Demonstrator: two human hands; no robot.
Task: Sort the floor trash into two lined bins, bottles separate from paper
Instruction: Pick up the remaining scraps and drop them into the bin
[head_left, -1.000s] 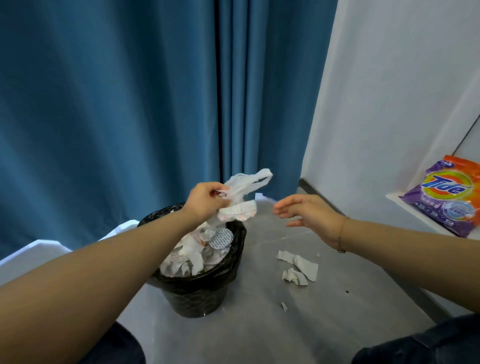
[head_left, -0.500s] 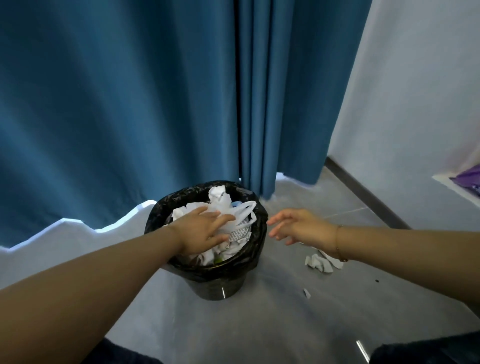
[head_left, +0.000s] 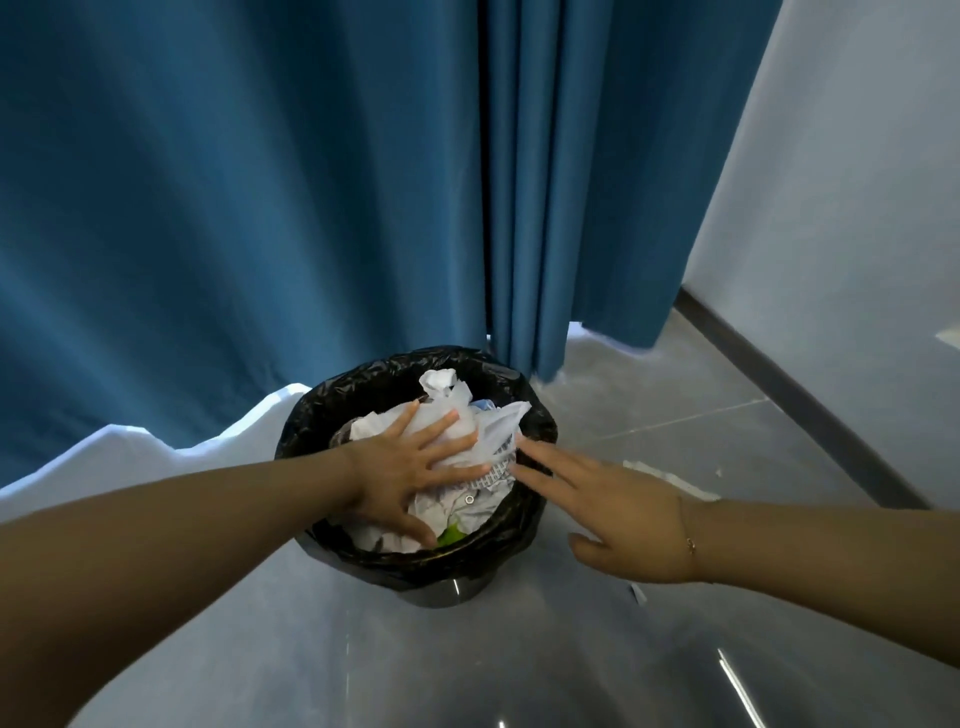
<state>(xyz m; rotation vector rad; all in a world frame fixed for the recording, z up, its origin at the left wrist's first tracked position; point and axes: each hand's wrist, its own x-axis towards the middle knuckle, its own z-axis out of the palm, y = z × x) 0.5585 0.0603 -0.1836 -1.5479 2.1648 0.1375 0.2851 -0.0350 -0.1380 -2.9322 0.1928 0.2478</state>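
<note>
— Where's the paper?
— Heaped in the black-lined bin (head_left: 332, 415) at lower centre, under the left hand (head_left: 402, 475), which presses the crumpled paper (head_left: 457, 431) flat, fingers spread, grasping nothing.
— The right hand (head_left: 618, 512)?
— Released, fingers straight toward the bin's right rim.
— Any print?
— Unreadable.

the lined bin (head_left: 415, 551) is set before the curtain (head_left: 260, 208), and crumpled paper (head_left: 467, 499) is heaped in it. paper scraps (head_left: 670, 475) are left on the floor (head_left: 675, 415) to its right.

Blue curtain (head_left: 260, 208) (pleated), grey wall (head_left: 857, 182)
</note>
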